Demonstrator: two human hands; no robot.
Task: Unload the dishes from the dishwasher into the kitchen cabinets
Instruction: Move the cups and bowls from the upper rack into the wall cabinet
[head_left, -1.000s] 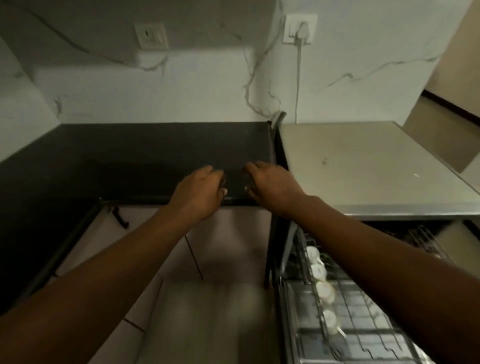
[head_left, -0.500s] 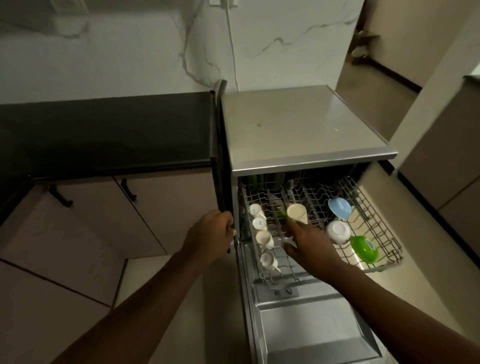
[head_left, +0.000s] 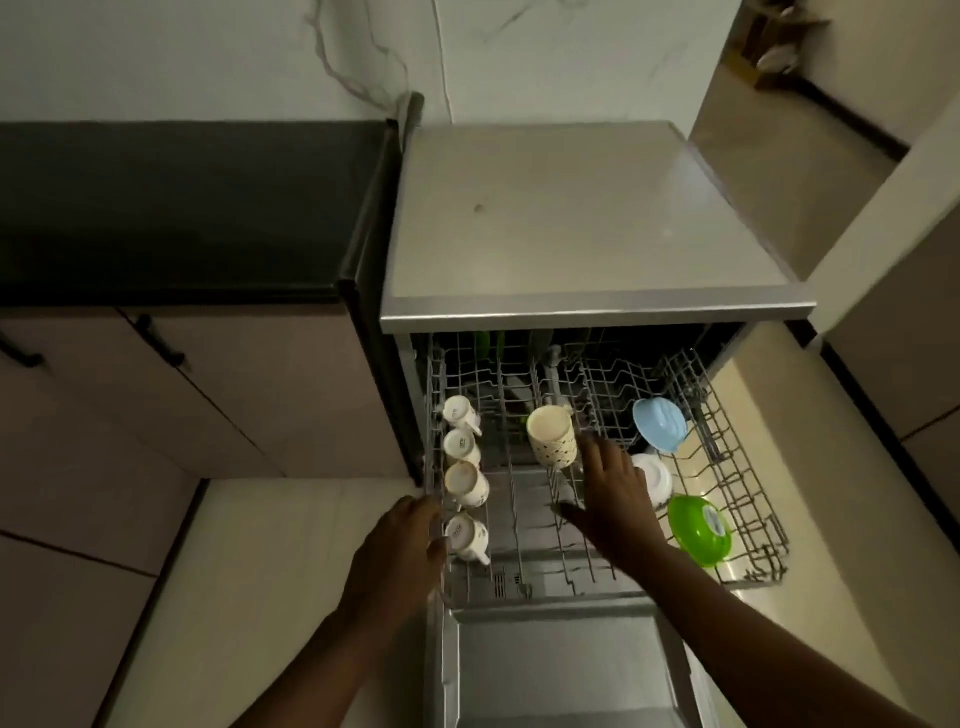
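Four cups (head_left: 461, 448) sit tilted in a row along the left side of the pulled-out rack (head_left: 737, 457), probably to drain. Right grip (head_left: 615, 499) hovers spread open just beside the cream mug (head_left: 551, 436), likely the next pick. Left grip (head_left: 400, 545) is at the rack's left rim, maybe steadying it; can't tell if it's closed.

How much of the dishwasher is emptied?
Hardly started. Done: the door is down and the rack is out. In hand: nothing; the right hand reaches open beside the cream mug, the left hand is at the rack's edge. Left: four small cups, that mug, blue bowl, white bowl, green bowl.
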